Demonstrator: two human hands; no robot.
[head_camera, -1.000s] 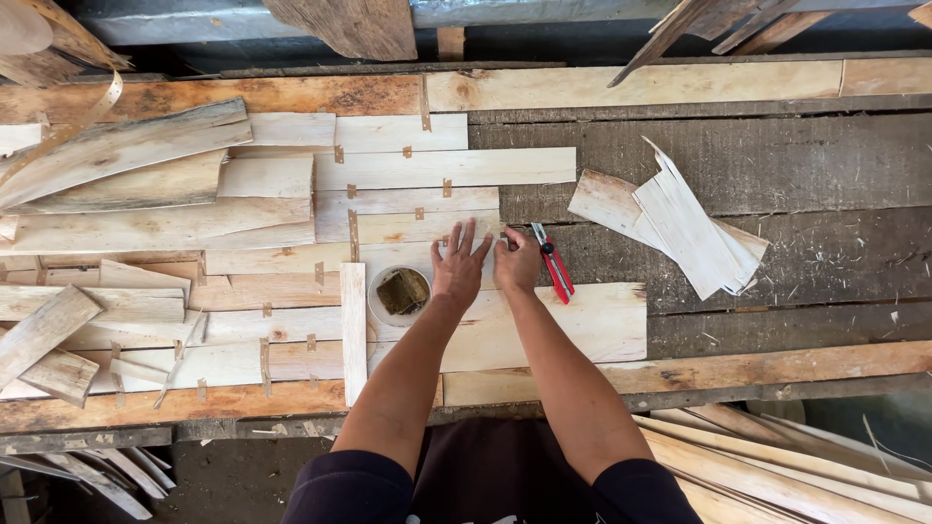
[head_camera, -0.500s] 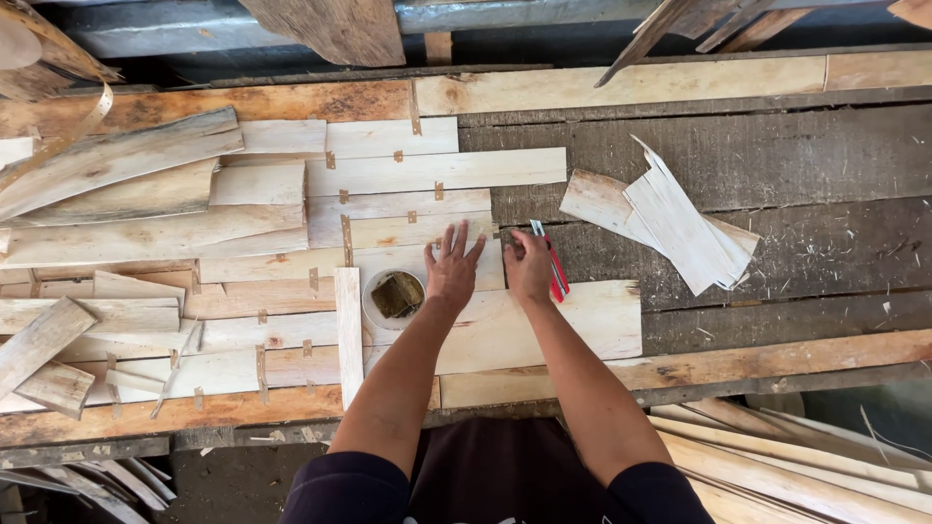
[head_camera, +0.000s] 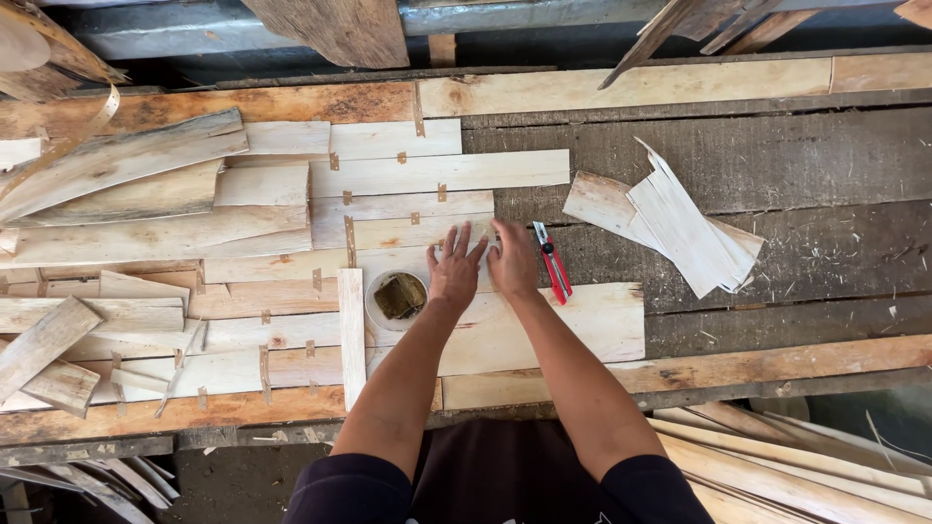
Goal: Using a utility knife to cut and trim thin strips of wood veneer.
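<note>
I saw both open hands, left (head_camera: 454, 267) and right (head_camera: 513, 260), stay pressed flat, holding nothing, on the pale taped wood veneer sheet (head_camera: 544, 325) at frame centre, unchanged from before.

Person's body as seen from the head camera: two bare arms, dark clothing.

Left hand (head_camera: 454, 272) and right hand (head_camera: 512, 260) bare, no gloves, rings or watch visible; forearms uncovered to above the elbow; short sleeves in very dark navy or black at both upper arms; torso garment dark, brownish-black between the arms; a small pale marking at the lower edge, too cropped to read.
</note>
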